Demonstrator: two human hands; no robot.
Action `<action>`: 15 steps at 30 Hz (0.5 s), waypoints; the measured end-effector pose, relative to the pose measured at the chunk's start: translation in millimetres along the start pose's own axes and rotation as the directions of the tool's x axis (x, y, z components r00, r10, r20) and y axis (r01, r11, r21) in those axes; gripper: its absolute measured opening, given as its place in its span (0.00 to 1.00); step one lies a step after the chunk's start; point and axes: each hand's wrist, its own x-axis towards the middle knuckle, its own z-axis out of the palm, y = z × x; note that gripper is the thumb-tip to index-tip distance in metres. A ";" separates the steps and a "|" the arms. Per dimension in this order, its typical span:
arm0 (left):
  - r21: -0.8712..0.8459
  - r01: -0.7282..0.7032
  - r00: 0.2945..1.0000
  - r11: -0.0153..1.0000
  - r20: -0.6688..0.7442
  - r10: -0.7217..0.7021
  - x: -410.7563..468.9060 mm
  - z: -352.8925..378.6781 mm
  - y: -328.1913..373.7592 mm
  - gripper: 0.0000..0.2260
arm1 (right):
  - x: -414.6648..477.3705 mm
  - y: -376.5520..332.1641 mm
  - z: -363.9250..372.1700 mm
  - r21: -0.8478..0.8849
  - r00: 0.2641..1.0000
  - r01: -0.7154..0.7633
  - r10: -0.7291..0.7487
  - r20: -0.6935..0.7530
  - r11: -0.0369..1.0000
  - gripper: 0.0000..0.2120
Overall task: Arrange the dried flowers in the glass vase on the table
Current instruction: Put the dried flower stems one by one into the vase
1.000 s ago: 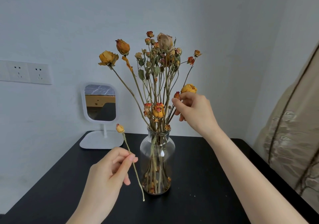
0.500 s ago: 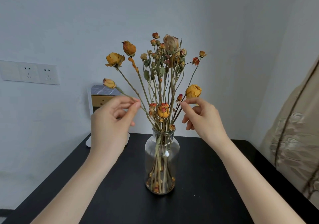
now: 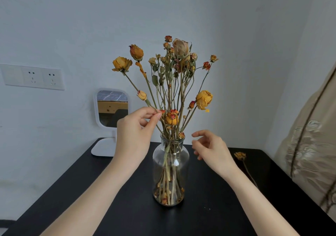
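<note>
Left hand (image 3: 135, 132) pinches a thin stem (image 3: 150, 104) above the vase (image 3: 171, 164), which stands at the centre of the table (image 3: 127, 208). Right hand (image 3: 211, 147) loose, empty. Stem likely light, brittle: grip low, not the bud (image 3: 142, 95).

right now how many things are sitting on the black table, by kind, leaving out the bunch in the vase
glass vase: 1
standing mirror: 1
loose dried flower, lying flat: 1
total: 3
</note>
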 end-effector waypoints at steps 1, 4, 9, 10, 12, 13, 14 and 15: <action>0.016 -0.008 1.000 1.000 -0.003 0.008 -0.5 0.6 -0.2 0.07 | -0.4 3.0 2.7 -0.025 0.998 -0.013 0.015 0.058 1.000 0.14; 0.071 -0.013 1.000 0.997 0.001 0.013 -1.4 1.9 -2.3 0.07 | -1.1 8.7 15.3 -0.054 0.975 -0.039 0.050 0.216 0.998 0.27; 0.183 0.029 0.996 0.983 0.074 -0.043 -3.5 5.8 -13.8 0.06 | -1.0 6.1 37.0 0.018 0.972 -0.043 0.038 0.233 0.999 0.28; 0.199 0.038 0.992 0.979 0.112 -0.061 -4.8 6.7 -16.6 0.06 | -1.0 5.5 39.1 0.021 0.974 -0.045 0.039 0.225 0.999 0.28; 0.215 0.057 0.982 0.975 0.166 -0.093 -7.4 8.2 -21.2 0.06 | -1.4 4.6 40.7 0.031 0.976 -0.047 0.039 0.216 0.998 0.28; 0.206 0.065 0.980 0.976 0.169 -0.101 -7.8 8.7 -22.5 0.06 | -1.6 4.6 40.8 0.037 0.976 -0.047 0.038 0.216 0.998 0.28; 0.187 0.073 0.982 0.980 0.158 -0.103 -7.7 9.0 -22.8 0.06 | -1.9 4.8 40.7 0.042 0.975 -0.046 0.036 0.217 0.998 0.27; 0.158 0.078 0.985 0.984 0.140 -0.100 -7.1 9.4 -22.1 0.06 | -2.2 5.0 40.5 0.043 0.975 -0.043 0.033 0.218 0.998 0.27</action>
